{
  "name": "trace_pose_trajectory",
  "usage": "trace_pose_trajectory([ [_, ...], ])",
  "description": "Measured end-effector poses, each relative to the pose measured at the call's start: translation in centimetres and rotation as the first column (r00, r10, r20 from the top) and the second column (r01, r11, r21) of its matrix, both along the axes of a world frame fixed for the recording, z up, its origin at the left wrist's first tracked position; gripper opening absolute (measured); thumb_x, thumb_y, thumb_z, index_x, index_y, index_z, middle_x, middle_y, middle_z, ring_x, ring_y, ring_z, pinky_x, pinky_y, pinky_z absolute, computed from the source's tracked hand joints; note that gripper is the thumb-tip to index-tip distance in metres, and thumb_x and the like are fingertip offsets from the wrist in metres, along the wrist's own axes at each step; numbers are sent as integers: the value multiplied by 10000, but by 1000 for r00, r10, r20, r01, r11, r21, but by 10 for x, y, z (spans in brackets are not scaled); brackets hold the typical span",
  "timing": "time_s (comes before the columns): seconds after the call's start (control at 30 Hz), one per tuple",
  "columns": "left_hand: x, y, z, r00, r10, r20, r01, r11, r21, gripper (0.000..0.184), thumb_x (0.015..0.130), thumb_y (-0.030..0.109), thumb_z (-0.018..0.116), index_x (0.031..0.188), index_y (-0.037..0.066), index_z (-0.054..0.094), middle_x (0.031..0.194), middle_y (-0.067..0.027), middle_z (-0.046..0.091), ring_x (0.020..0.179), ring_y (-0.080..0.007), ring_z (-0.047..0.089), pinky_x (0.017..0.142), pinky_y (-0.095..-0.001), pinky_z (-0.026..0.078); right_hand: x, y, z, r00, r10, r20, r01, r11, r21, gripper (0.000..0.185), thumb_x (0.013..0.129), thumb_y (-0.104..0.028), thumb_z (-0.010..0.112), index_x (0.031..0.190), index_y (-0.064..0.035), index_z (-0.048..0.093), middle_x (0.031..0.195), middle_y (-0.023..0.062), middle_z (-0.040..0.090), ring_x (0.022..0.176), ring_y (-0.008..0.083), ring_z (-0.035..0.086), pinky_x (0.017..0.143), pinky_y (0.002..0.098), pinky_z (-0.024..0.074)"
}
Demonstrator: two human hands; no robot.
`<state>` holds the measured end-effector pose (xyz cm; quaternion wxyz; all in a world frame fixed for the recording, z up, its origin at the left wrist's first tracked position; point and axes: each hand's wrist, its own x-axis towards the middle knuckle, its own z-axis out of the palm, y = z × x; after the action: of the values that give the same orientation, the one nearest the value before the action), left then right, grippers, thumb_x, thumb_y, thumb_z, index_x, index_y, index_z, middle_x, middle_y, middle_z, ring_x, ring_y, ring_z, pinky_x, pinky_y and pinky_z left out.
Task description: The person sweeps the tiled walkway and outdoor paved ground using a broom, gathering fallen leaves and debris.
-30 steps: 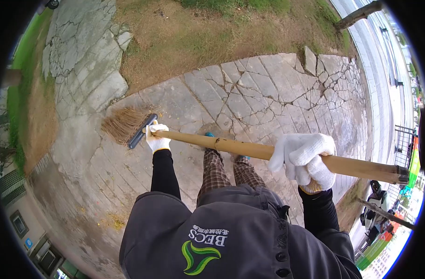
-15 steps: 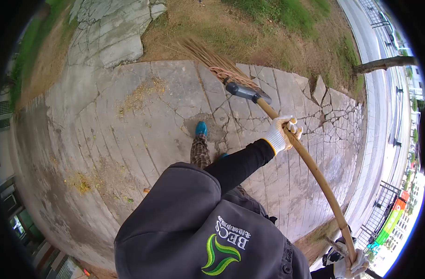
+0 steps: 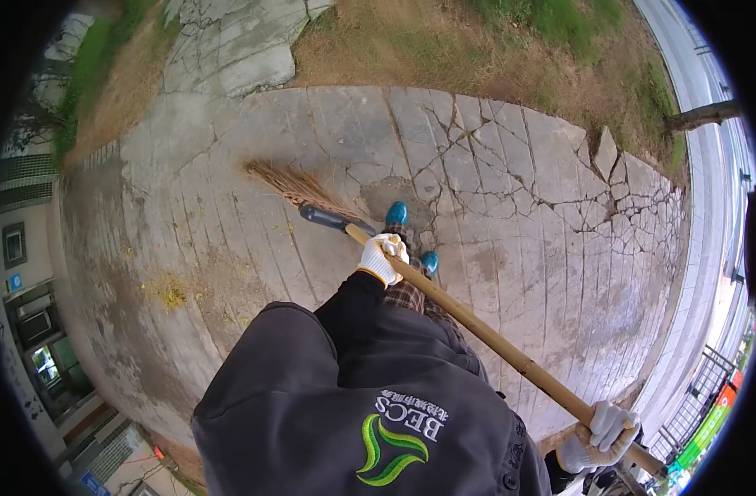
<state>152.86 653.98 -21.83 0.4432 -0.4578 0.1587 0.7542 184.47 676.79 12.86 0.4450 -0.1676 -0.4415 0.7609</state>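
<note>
A broom with a long bamboo handle (image 3: pixel 485 335) crosses in front of me on a slant. Its twig bristles (image 3: pixel 291 182) lie over the concrete at upper left, smeared by motion, below a dark binding (image 3: pixel 328 218). My left hand (image 3: pixel 384 258), in a white knit glove, is wrapped round the handle just above the binding. Near the handle's far end, at lower right, my right hand (image 3: pixel 600 438), gloved too, is closed round it. My blue shoes (image 3: pixel 396 213) stand on the pavement beside the broom head.
Cracked concrete paving (image 3: pixel 519 248) spreads around me, most broken toward the right. Yellow scattered bits (image 3: pixel 171 291) lie at left. Grass and bare soil (image 3: pixel 444 50) border the top, with a tree trunk (image 3: pixel 702 116) at right. A building wall (image 3: pixel 18 248) stands at left.
The broom head has swung left and closer to my feet, and my left hand has moved with it. The yellow patch seen earlier at upper left no longer shows there. The view has shifted.
</note>
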Motion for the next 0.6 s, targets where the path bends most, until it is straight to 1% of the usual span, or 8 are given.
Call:
trace_pose_trajectory([
  [0.13,-2,6,74,996,40,78,-37,998,-46,243,812,161,504,582,118,437,478,37,408,403,-113,437,448,-263,460,21,18,39,982,-187,-35,184,980,-72,254,975,-180,421,895,29,541,451,-22,390,377,57,315,386,136,305],
  [0.2,-14,25,119,999,30,42,-31,999,19,225,795,159,509,589,92,448,483,8,393,452,-146,448,487,-283,469,30,34,65,995,11,-102,-26,988,-151,231,975,-152,407,900,33,523,474,-2,396,417,53,352,402,127,320],
  [0.27,-38,36,112,992,122,16,-122,964,235,235,807,170,531,601,85,456,496,3,406,482,-170,476,524,-287,479,26,50,66,968,-221,-122,234,967,100,241,976,-142,389,900,47,517,489,17,396,451,55,384,408,130,330],
  [0.33,-80,46,122,983,176,-57,-164,972,169,208,819,156,549,632,86,492,547,-6,483,532,-180,540,549,-296,499,-27,29,64,991,84,-104,-77,994,75,224,969,-156,419,869,16,521,576,19,440,466,55,398,446,135,358],
  [0.4,-120,36,84,956,261,-132,-201,915,350,265,824,167,563,587,103,462,566,-9,488,584,-195,557,551,-307,494,-77,-7,63,926,367,-91,-362,930,65,213,962,-170,449,838,-15,525,664,20,484,482,55,413,484,139,385],
  [0.47,-149,5,41,948,302,-99,-255,909,330,331,831,176,550,534,123,416,553,-8,474,542,-188,542,529,-321,488,-92,-35,33,999,52,10,-53,987,154,216,976,-192,430,867,-31,526,598,9,458,468,69,378,491,165,374],
  [0.53,-155,-32,3,958,270,-98,-225,917,329,344,835,175,534,521,127,403,537,-5,461,519,-183,529,518,-320,483,-142,-84,42,964,266,33,-261,906,334,215,995,-231,399,901,-66,500,466,-49,281,425,70,290,479,230,333],
  [0.6,-130,-89,-11,919,394,-27,-345,833,432,352,844,188,493,511,134,389,511,2,434,471,-171,487,478,-315,450,-191,-179,61,998,44,-37,-38,987,159,343,917,-203,399,577,-163,372,424,-56,326,373,85,267,468,252,283],
])
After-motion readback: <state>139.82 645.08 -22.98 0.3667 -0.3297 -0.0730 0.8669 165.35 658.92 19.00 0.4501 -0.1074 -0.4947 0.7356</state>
